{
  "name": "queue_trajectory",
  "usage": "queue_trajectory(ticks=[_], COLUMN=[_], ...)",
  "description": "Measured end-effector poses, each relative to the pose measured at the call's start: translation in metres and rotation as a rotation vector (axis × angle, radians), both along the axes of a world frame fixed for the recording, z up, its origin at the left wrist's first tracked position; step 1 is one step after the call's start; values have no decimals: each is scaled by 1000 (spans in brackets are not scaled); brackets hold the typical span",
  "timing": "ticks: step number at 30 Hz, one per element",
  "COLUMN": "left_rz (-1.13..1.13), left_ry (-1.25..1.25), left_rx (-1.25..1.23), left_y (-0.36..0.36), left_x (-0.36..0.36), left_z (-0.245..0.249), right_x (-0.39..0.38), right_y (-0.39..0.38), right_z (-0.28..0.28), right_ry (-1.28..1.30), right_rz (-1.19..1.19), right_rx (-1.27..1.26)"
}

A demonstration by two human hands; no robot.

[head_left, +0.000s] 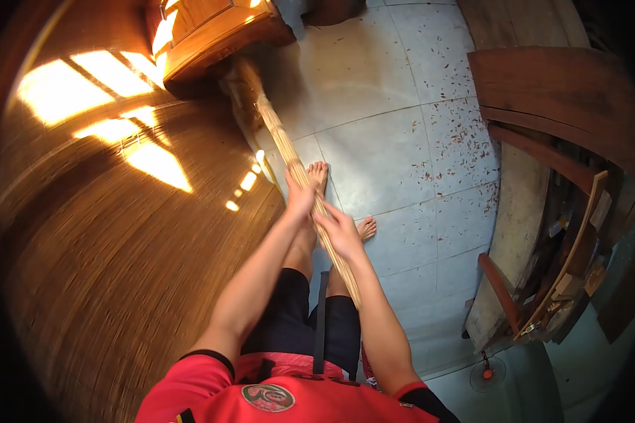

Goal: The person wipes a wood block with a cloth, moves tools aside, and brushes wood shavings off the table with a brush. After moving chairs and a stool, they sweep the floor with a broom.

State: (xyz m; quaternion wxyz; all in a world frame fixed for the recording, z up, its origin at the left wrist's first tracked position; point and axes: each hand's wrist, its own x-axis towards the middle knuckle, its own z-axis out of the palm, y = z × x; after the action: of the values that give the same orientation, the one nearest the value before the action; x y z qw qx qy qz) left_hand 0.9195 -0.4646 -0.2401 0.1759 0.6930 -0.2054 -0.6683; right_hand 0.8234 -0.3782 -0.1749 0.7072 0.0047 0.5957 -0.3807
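Observation:
A long straw-coloured broom (283, 139) slants from beside my right thigh up to the foot of the wooden cabinet. Its brushy end (245, 74) lies in shadow low by that cabinet, partly hidden and hard to make out. My left hand (301, 194) is closed around the handle, the farther of the two. Nearer my body, my right hand (339, 230) grips the same handle, its fingers wrapped on it. My bare feet (367, 228) stand on the tiles just beyond my hands.
A varnished wooden cabinet (226, 39) stands at the top. On the left spreads a brown slatted surface (141, 282) with sunlit patches. Small brown bits (458, 141) are scattered over the pale tiled floor (374, 148). Wooden boards and a rack (543, 113) line the right.

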Motion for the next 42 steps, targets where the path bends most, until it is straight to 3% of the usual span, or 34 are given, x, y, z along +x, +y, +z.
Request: queue_trajectory(ticks=[3,5,9,11,12,13,14,15,20,22,24,25,28,29,30,32,34,35,37,39,40,42], left_rz=[-111,-383,-858,-952,-899,-906,-882,-901,-890,-863,-653,-694,-800,-861,-888,-1163,-1407,-1399,-1336,-1293,-1253,-1117], left_ry=[81,71,111,197,232,246,247,205,-12,-178,-153,-226,-110,-88,-37,-124,-171,-84,-52,-84,-79,-87], left_rx=[104,130,154,99,55,136,90,33,-366,-302,-208,-270,-70,-68,-45,-172,-150,67,31,-34,121,-180], left_y=[-72,-91,-43,-4,26,37,37,45,11,-25,-68,-92,-136,-135,-109,-63,-40,-27,-18,-42,-68,-94], left_x=[-9,-39,-102,-128,-137,-145,-153,-153,-171,-183,-193,-198,-244,-265,-272,-294,-323,-325,-325,-327,-334,-325], left_z=[-45,-47,-59,-41,-42,-16,27,39,72,40,-32,-61,-63,-69,-112,-110,-45,-27,27,80,106,91], right_x=[17,7,-19,-26,-32,-40,-47,-57,-96,-127,-156,-167,-192,-198,-200,-198,-205,-218,-233,-234,-235,-244], right_y=[-52,-78,-47,-1,22,32,40,35,21,-11,-53,-70,-102,-101,-91,-46,-21,-22,-34,-37,-43,-69], right_z=[-54,-30,19,16,26,47,70,102,112,79,35,5,-48,-54,-56,-51,-19,27,95,121,126,118], right_ry=[92,80,217,320,386,392,397,344,177,55,11,14,141,220,277,297,229,139,102,98,101,41], right_rz=[-149,-308,-520,-526,-513,-514,-515,-531,-502,-459,-425,-429,-503,-555,-599,-676,-736,-749,-741,-691,-677,-641], right_rx=[-9,87,293,295,281,288,295,324,221,154,57,26,-35,-23,22,221,368,442,473,351,293,194])
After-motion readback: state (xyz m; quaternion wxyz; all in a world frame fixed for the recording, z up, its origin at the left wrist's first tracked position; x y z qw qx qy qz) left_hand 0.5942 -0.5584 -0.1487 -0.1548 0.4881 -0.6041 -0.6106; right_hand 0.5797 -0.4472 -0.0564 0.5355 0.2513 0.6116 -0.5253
